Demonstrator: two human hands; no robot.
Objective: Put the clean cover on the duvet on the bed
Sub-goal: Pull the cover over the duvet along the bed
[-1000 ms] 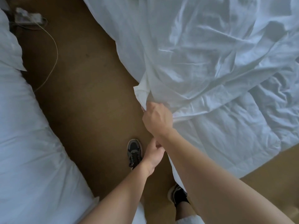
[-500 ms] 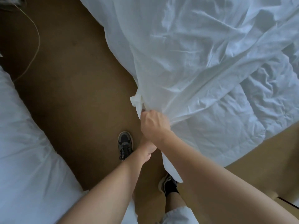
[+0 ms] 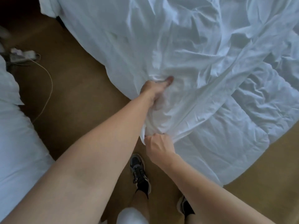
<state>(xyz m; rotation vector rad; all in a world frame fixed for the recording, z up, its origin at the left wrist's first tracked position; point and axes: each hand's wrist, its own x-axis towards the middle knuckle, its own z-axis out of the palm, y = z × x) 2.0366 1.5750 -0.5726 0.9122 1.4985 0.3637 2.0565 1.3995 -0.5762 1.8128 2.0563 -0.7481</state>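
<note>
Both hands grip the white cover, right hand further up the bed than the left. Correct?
One thing is off. The head view shows both hands gripping the white cover, but the left hand is further up the bed; the right hand pinches the edge nearer the body.

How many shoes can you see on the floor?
2: one shoe just left of the right forearm, the other shoe lower, partly hidden behind that forearm.
</note>
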